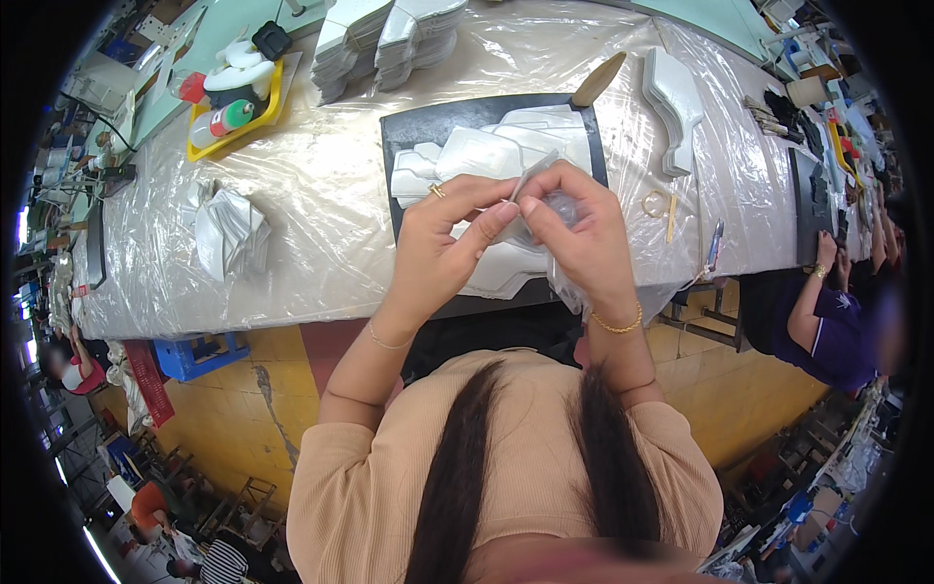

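Both hands meet above a black mat. My left hand pinches the edge of a thin greyish sheet piece between thumb and forefinger. On the same piece, my right hand has thumb and forefinger closed. Clear plastic film hangs under my right hand and wrist; whether it is joined to the piece I cannot tell. Flat white cut pieces lie overlapping on the mat, partly hidden by my hands. A brush with a wooden handle rests at the mat's far right corner.
Plastic sheeting covers the table. Stacks of white pieces stand at the back, another stack to the right, and a loose pile to the left. A yellow tray holds bottles. A co-worker's arm reaches in at right.
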`<state>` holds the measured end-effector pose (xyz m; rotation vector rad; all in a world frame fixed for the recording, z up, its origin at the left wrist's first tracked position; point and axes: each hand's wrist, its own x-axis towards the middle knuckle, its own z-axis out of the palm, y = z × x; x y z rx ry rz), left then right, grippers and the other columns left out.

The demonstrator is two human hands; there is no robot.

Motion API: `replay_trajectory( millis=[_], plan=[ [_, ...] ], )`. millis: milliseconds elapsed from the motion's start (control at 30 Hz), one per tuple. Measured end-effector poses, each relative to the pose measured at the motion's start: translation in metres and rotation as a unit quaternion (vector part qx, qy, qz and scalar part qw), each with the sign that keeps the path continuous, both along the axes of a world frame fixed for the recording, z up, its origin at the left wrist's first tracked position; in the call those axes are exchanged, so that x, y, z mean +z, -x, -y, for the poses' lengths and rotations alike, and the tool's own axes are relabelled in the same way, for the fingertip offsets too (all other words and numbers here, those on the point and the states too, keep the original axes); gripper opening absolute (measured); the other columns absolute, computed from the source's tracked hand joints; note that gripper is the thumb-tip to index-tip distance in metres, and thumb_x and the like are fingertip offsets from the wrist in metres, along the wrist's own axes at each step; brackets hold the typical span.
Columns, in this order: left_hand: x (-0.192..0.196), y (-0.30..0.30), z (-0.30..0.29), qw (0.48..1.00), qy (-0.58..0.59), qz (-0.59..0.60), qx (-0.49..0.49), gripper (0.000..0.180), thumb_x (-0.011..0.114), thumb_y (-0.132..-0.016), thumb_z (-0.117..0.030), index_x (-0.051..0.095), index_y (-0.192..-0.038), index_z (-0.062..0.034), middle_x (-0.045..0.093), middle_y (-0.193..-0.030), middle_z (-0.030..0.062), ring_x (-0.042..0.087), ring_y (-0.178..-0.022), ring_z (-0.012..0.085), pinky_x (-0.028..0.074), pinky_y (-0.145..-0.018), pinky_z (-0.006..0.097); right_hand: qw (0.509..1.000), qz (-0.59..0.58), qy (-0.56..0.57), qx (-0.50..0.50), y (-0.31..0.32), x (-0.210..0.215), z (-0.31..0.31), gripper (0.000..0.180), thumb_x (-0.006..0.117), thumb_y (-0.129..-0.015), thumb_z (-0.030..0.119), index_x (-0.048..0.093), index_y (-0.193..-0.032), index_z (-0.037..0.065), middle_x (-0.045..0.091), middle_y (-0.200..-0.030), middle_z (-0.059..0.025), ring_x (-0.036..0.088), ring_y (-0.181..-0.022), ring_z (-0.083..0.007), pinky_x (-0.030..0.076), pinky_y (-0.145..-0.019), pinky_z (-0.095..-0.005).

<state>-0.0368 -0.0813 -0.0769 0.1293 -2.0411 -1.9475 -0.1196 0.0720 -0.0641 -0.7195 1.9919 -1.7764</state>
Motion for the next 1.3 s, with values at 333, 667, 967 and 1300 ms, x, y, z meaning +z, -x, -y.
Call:
replay_trajectory(
  millis=[333,667,967,1300],
  plan=[
    [-0.004,0.0,0.007,0.984,-0.156,0.083,0.036,0.025,0.067,-0.093,-0.01,0.066,-0.112,0.0063,0.069,-0.098,0.0101,0.066,-0.084,0.0121,0.057,-0.065,0.026,0.989,0.073,0.121,0.038,0.0,-0.016,-0.01,0.009,0.06,-0.081,0.006,0.054,-0.077,0.001,0.061,-0.084,-0.0072,0.06,-0.083,-0.0156,0.047,-0.073,-0.0279],
    [-0.01,0.001,0.011,0.978,-0.195,0.042,0.058,0.025,0.064,-0.095,-0.009,0.063,-0.114,0.0063,0.067,-0.103,0.0109,0.065,-0.089,0.0142,0.06,-0.067,0.028,0.925,0.204,0.312,-0.071,-0.003,-0.029,-0.016,0.01,0.054,-0.088,0.012,0.047,-0.087,0.005,0.052,-0.079,-0.0092,0.056,-0.074,-0.0194,0.052,-0.085,-0.039],
    [-0.016,-0.007,0.027,0.982,-0.149,0.016,0.112,0.023,0.064,-0.095,-0.007,0.063,-0.115,0.0048,0.067,-0.101,0.0078,0.064,-0.087,0.0114,0.058,-0.065,0.025,0.87,0.287,0.394,-0.071,0.024,-0.021,-0.056,0.009,0.053,-0.094,0.013,0.045,-0.094,0.008,0.04,-0.067,0.0008,0.044,-0.054,-0.0099,0.047,-0.049,-0.0267],
    [-0.025,-0.027,0.063,0.95,-0.232,0.087,0.188,0.025,0.063,-0.095,-0.003,0.059,-0.118,0.0063,0.066,-0.102,0.0086,0.065,-0.088,0.0116,0.056,-0.078,0.023,0.874,0.187,0.443,-0.077,0.086,-0.019,-0.259,0.011,0.043,-0.094,0.015,0.05,-0.087,0.01,0.042,-0.065,-0.0003,0.04,-0.054,-0.0137,0.04,-0.051,-0.0289]
  ],
)
